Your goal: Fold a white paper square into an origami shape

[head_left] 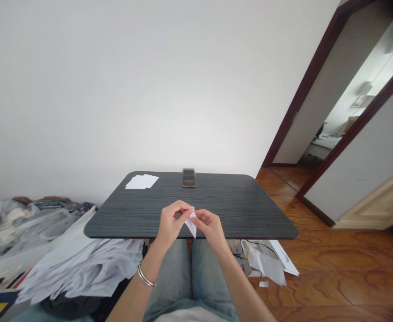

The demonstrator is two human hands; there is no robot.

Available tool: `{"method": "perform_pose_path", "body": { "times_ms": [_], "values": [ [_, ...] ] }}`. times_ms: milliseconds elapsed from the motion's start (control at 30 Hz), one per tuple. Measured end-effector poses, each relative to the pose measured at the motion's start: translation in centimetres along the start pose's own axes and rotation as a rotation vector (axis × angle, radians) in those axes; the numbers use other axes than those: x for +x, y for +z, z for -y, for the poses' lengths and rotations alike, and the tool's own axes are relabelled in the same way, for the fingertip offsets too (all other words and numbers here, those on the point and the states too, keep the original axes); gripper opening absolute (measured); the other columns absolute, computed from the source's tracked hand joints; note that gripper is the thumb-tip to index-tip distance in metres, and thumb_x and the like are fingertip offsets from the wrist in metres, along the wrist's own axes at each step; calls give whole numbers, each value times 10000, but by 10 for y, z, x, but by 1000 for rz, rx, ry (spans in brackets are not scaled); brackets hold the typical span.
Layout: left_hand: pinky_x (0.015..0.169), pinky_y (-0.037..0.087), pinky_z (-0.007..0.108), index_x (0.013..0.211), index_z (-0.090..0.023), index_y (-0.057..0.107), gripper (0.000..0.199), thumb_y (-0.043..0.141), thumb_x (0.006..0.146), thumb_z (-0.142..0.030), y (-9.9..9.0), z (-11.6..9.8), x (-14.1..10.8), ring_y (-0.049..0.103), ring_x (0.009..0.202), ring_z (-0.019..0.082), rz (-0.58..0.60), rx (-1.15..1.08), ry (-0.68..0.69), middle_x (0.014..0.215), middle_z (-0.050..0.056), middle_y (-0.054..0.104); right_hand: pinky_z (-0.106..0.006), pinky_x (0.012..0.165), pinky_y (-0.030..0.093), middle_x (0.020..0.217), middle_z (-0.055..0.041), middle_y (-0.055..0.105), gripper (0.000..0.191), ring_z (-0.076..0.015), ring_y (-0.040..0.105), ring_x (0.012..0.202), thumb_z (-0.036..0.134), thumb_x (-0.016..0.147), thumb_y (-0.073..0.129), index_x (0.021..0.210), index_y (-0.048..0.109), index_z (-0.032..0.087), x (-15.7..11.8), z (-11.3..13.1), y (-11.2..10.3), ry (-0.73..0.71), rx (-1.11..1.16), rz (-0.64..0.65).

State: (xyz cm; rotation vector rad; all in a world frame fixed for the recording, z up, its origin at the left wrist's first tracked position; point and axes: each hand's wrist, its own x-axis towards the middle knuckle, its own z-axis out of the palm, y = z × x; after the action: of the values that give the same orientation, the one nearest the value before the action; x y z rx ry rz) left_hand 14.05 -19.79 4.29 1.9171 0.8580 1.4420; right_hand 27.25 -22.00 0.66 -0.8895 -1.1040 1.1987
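A small folded piece of white paper [191,225] is held up over the near edge of the dark table [236,201], its pointed end hanging down. My left hand [174,220] pinches it from the left between thumb and fingers. On the other side my right hand [210,225] grips the same paper, thumb pressed near its upper part. The fingertips of both hands almost meet at its top. Part of the paper is hidden behind the fingers.
White paper sheets [141,181] lie at the table's back left. A phone on a stand [188,177] is at the back middle, by the wall. Piled cloth and bags [82,264] lie left of the table. Papers and cables [266,264] sit below right; a doorway opens beyond.
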Motion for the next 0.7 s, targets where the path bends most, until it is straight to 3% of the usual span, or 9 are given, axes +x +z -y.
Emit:
{"method": "perform_pose_path", "body": {
  "times_ms": [267,400,500,700],
  "values": [
    [592,435,222,718,-152,628,147,538,810,-223,0,-1,-1,587,663,130,0,63,15,703,17,639,-229,514,453,662,-12,675,222,-141,592,567,336,650,705,785,663,166,0,-4,0,0,-10,7],
    [616,446,226,812,-160,628,76,591,773,-214,0,2,-3,583,693,131,62,119,68,772,23,647,-224,524,450,668,-14,676,201,-137,597,572,330,675,687,780,655,161,-1,-3,0,-46,-20,-15],
    [637,455,233,805,-164,631,64,584,780,-199,-3,4,-3,588,709,135,110,159,112,778,30,652,-229,544,455,703,-30,684,186,-139,603,588,308,700,664,803,653,154,-1,-2,-1,-104,-110,-49],
    [667,496,258,775,-158,638,78,576,794,-202,-7,3,-4,633,734,158,99,139,115,785,52,684,-248,555,486,714,-42,679,189,-153,612,600,287,740,603,861,663,155,-5,-3,-3,-210,-339,-149]
  ]
}}
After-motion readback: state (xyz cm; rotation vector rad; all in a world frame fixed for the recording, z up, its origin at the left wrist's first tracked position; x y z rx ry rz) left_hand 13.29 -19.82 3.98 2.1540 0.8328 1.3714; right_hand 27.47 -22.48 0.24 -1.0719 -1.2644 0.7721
